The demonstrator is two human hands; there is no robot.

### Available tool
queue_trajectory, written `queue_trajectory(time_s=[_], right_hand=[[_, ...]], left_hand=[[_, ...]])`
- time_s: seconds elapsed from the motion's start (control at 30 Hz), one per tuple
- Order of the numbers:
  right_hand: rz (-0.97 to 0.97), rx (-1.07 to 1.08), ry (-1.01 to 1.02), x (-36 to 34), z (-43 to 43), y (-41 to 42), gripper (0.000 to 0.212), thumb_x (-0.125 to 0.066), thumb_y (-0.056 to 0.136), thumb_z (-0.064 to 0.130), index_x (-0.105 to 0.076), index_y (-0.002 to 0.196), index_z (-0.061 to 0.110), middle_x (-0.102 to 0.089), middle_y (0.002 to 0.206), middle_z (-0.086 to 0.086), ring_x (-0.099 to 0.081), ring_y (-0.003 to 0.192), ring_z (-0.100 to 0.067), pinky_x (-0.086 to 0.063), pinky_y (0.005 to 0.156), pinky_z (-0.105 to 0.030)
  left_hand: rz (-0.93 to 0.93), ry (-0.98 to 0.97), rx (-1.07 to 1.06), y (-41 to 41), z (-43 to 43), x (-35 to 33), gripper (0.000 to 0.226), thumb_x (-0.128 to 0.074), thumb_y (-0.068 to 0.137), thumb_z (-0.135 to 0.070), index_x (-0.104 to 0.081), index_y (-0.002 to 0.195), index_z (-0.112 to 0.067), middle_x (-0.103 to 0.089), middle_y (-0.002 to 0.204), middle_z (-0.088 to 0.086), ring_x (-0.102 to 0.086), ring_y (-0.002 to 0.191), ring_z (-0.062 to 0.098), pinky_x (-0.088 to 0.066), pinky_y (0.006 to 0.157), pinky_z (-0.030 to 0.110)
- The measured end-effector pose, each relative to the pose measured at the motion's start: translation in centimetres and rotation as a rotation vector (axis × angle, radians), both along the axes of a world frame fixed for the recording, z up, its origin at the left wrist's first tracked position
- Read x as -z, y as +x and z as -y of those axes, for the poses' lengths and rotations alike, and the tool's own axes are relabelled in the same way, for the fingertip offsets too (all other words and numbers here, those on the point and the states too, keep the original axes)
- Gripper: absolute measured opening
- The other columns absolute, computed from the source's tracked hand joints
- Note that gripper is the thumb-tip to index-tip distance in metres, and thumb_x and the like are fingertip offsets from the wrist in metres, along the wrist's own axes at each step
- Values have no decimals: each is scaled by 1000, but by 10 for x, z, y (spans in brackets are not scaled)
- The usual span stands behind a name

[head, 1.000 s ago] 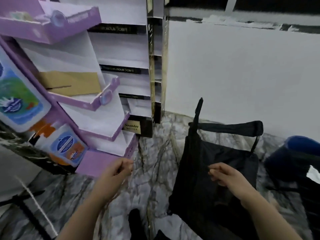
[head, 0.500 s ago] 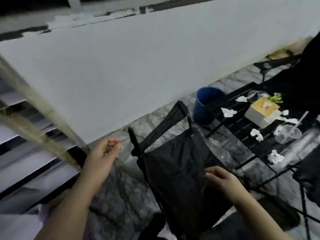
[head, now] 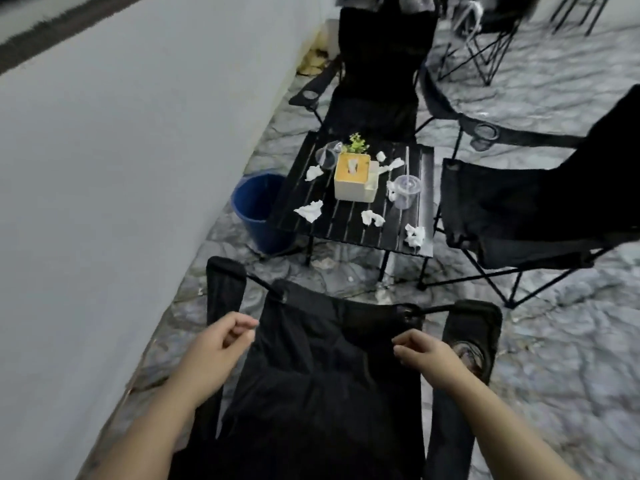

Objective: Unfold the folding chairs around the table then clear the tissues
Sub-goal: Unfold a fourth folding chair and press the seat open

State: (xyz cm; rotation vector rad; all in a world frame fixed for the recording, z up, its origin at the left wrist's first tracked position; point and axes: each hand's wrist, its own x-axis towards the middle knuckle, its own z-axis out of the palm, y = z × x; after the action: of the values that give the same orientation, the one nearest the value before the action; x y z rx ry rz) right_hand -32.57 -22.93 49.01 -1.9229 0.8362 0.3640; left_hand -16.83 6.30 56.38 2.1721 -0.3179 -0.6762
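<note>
The chair (head: 322, 358) is set just before the table (head: 349, 226), on which crumpled tissues (head: 309, 210) are scattered. Its fabric is gripped by the right hand (head: 426, 351). The left hand (head: 221, 344) is curled at its edge, and whether anything is held cannot be told.

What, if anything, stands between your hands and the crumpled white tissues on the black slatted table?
The black fabric folding chair stands between the left hand, the right hand and the black slatted table bearing the crumpled white tissues; nothing else visible intervenes.
</note>
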Motion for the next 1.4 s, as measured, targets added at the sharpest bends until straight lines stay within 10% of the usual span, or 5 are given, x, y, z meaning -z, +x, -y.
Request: queue_trajectory(time_s=[0.3,0.47,0.67,1.0,1.4], right_hand=[[-268,-26,-210,104,0,14,54,-54,90,35,-36,140,27,-43,144,5,-44,129,-14,-37,103,-26],[-215,14,-303,177,2,52,56,-47,94,33,-25,145,29,-21,156,10,-18,144,-9,-24,113,-26],[-105,-42,-762,272,21,86,76,-8,87,65,-6,148,19,-4,155,8,10,144,-10,15,113,-36],[-244,-323,-1008,366,84,66,58,-15,96,49,-21,148,22,-4,157,5,4,146,-14,-8,111,-64],[-300,-335,-960,362,73,75,60,-20,92,43,-30,144,14,-22,154,-3,-2,146,-21,1,109,-67]], left_hand=[[-68,236,303,96,60,157,37,-54,91,-25,-44,126,-28,-51,113,-6,-51,104,10,-42,88,24],[176,378,439,114,90,248,51,-49,91,-35,-33,138,-27,-32,149,-6,-17,143,16,-26,114,36],[600,540,516,134,126,333,57,-30,92,-47,-26,144,-24,-22,156,-2,0,145,21,-8,116,49],[775,673,720,156,96,430,59,-2,94,-49,-14,146,-23,10,157,-11,5,146,22,5,115,47],[603,815,737,143,109,419,61,-22,89,-42,-38,139,-10,-30,153,4,2,146,25,6,115,52]])
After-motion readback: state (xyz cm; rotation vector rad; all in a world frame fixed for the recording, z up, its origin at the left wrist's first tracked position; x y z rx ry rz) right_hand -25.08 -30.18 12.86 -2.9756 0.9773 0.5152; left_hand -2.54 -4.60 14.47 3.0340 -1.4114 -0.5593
